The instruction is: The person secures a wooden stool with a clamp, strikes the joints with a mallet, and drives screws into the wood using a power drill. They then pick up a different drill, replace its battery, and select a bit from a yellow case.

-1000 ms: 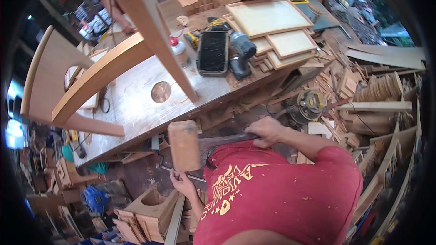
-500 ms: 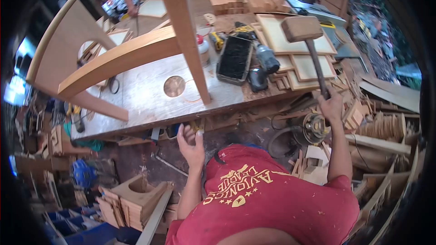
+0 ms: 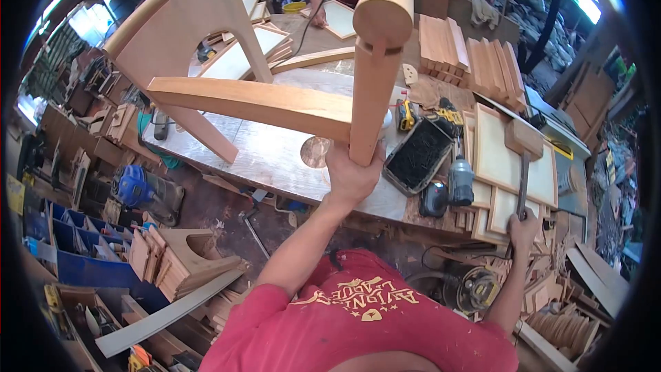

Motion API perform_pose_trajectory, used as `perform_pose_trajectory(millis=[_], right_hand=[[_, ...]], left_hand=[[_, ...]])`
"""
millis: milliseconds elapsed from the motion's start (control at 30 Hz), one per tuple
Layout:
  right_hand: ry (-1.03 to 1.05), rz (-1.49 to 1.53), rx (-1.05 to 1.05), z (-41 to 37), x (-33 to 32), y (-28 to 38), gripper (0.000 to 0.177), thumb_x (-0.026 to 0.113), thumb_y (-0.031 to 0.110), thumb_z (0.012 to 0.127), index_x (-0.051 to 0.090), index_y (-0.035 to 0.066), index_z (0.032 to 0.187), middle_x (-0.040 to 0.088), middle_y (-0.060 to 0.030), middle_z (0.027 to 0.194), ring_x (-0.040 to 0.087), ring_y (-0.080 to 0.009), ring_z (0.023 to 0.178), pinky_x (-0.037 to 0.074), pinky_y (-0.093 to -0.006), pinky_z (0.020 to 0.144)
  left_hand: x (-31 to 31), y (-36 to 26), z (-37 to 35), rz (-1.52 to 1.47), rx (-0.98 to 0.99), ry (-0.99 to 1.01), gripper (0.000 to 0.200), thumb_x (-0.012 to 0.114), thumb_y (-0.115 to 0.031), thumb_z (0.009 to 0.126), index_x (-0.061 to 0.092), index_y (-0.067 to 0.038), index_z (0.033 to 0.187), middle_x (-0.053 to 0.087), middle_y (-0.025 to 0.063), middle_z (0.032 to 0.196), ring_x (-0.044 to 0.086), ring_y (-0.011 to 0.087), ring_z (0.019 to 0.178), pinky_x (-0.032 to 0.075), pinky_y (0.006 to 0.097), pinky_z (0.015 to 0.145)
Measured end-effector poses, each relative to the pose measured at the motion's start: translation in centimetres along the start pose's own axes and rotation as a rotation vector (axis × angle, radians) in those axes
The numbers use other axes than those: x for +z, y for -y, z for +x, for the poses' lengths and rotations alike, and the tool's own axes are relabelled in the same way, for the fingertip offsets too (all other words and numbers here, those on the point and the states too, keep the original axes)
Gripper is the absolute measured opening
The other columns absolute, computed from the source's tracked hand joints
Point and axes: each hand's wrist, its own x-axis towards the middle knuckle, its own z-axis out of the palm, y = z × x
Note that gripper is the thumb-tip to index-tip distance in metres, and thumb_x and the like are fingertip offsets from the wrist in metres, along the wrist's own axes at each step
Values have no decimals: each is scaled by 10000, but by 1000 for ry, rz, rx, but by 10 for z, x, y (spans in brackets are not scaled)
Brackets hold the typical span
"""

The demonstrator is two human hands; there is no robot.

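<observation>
My left hand (image 3: 352, 178) is closed around the lower end of an upright wooden leg (image 3: 375, 96). A curved wooden rail (image 3: 255, 102) joins that leg to a wide curved wooden panel (image 3: 182, 31) with a cut-out, and this frame stands on the worktable (image 3: 275, 158). In my right hand (image 3: 525, 227) is the handle of a wooden mallet (image 3: 525, 139). The mallet is held head up, at the right of the table, in front of pale framed panels (image 3: 508, 155).
Near my left hand lie a black tray (image 3: 418, 157), a yellow drill (image 3: 406, 116) and a grey power tool (image 3: 460, 180). Stacked wood pieces (image 3: 441, 48) stand behind. Across the table another person's hand (image 3: 319, 18) is by a panel. A blue machine (image 3: 134, 184) stands lower left.
My left hand has risen from in front of the table and taken hold of the wooden leg. My right hand has lowered with the mallet. The camera view has shifted.
</observation>
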Motion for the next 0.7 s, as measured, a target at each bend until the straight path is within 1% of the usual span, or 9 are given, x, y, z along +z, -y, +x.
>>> perform_pose_trajectory(millis=[33, 133, 167, 300, 400, 500, 567, 633, 700], right_hand=[[8, -13, 12, -3, -4, 6, 426, 646, 196, 731, 661, -39, 1086, 671, -224, 877, 661, -327, 818, 501, -415, 789], [-243, -184, -326, 12, 2, -30, 490, 671, 204, 809, 596, -31, 1232, 637, -221, 1027, 629, -296, 952, 493, -370, 836], [-121, -65, -156, 11, -12, -15, 550, 697, 229, 840, 540, 7, 1319, 588, -219, 1180, 559, -356, 1091, 447, -436, 937], [-517, -296, -453, 11, -46, 11, 531, 679, 200, 864, 521, 16, 1337, 583, -239, 1200, 559, -392, 1093, 434, -432, 962], [-541, -193, -466, 0, -70, 62, 531, 685, 204, 865, 521, 22, 1337, 584, -228, 1210, 569, -377, 1086, 444, -437, 959], [-512, -81, -493, -38, -73, 144, 524, 694, 180, 856, 531, -1, 1320, 598, -202, 1195, 587, -334, 1064, 460, -420, 943], [-497, 67, -640, -61, -57, 187, 487, 704, 160, 841, 561, -5, 1276, 612, -169, 1157, 601, -281, 1033, 473, -389, 921], [-358, 269, -687, -85, -20, 219, 459, 716, 154, 825, 585, -2, 1236, 621, -151, 1105, 603, -261, 1003, 478, -367, 907], [-129, 408, -441, -114, 47, 254, 552, 760, 224, 788, 560, -24, 1239, 635, -157, 1072, 613, -259, 1000, 490, -373, 890]], left_hand=[[1, 1, 1, 40, 41, 3, 415, 771, -89, 753, 588, 55, 1096, 679, 174, 943, 678, 277, 858, 529, 387, 765], [-4, 2, -4, -153, -75, -8, 333, 749, -66, 767, 614, 52, 1046, 683, 168, 911, 683, 273, 848, 530, 381, 767], [-10, 11, -7, -203, -141, 3, 313, 745, -61, 776, 620, 48, 1041, 685, 170, 915, 684, 262, 840, 530, 368, 762], [-56, -7, -10, -218, -132, -58, 321, 749, -74, 807, 610, 47, 1070, 679, 108, 966, 654, 187, 889, 526, 340, 793], [-90, 1, -4, -205, -12, -71, 327, 719, -51, 830, 590, 57, 1111, 671, 120, 1014, 649, 192, 926, 520, 340, 833], [-126, 0, 5, -190, 9, -50, 346, 657, -23, 857, 560, 82, 1172, 674, 175, 1029, 674, 234, 925, 532, 362, 849], [-146, 2, 9, -238, 26, -54, 360, 653, -20, 857, 548, 82, 1186, 671, 177, 1034, 674, 236, 926, 533, 359, 845], [-163, 3, 16, -271, 34, -45, 372, 650, -19, 858, 538, 82, 1198, 667, 177, 1037, 672, 238, 930, 534, 358, 845], [-178, -1, 17, -287, 10, -20, 380, 646, -20, 859, 530, 84, 1206, 663, 176, 1038, 669, 241, 936, 536, 360, 848]])
